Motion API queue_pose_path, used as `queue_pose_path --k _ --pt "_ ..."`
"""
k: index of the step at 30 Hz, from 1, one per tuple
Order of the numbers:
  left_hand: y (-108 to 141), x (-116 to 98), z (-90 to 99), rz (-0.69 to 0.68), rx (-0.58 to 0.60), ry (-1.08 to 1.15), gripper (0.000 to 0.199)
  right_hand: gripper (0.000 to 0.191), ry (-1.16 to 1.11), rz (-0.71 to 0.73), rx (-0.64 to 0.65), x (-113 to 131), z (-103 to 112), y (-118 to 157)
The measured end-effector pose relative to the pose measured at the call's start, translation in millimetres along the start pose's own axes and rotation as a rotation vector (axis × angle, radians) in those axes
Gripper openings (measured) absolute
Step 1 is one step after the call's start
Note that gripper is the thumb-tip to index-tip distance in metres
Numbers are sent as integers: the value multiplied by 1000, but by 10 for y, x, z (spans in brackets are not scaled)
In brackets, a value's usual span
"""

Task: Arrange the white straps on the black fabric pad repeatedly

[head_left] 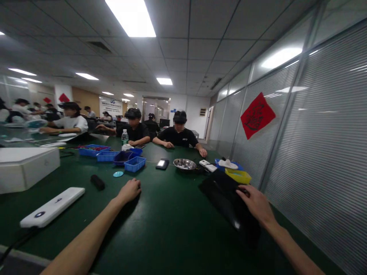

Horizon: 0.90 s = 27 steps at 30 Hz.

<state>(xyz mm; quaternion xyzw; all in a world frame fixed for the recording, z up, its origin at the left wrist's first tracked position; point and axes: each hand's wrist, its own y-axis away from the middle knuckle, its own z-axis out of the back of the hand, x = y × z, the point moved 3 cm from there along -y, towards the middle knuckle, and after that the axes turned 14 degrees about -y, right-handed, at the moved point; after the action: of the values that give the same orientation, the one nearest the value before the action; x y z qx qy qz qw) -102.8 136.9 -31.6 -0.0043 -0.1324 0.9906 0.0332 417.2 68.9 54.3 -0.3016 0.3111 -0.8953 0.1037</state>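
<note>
Black glossy sheet (222,196), four o'clock in view — pinched near its edge by the right hand (256,201), apparently for control. Left hand (130,190), eight o'clock — fingers curled, any contents hidden.

Worn on the head, the camera faces forward and slightly down along a green tabletop (172,225), close behind the left hand (130,190) and right hand (256,201), taking in the ceiling (172,46), far wall (192,107) and glass partition (318,133) at right.
</note>
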Motion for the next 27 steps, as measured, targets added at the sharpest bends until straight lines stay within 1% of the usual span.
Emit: queue_pose_path --k 3,5,8,10,12,13,15,17,19,24,27 --pt "-10 3 10 -6 1 3 17 32 -128 114 216 562 -423 54" --pt "-21 -8 47 -4 -10 10 17 26 -181 161 323 851 -656 117" --pt "-13 -102 180 -7 -57 41 20 21 -205 223 451 1146 -934 208" --pt "27 -241 302 -50 -104 138 24 19 -213 252 499 1268 -1073 246" --pt "95 -431 409 -152 -123 281 28 18 -225 260 527 1346 -1180 262" --pt "133 -530 443 -205 -108 335 31 18 -229 262 536 1375 -1223 264" --pt "207 -713 465 -325 -45 412 35 17 -229 271 551 1417 -1291 264" --pt "257 -824 448 -393 -8 444 38 17 -226 285 564 1443 -1342 265" --pt "278 -862 406 -426 19 447 45 17 -231 298 574 1453 -1386 266" --pt "294 -816 327 -480 88 397 70 24 -256 302 579 1432 -1494 261" --pt "310 -811 319 -482 100 360 74 27 -265 281 582 1413 -1535 262"
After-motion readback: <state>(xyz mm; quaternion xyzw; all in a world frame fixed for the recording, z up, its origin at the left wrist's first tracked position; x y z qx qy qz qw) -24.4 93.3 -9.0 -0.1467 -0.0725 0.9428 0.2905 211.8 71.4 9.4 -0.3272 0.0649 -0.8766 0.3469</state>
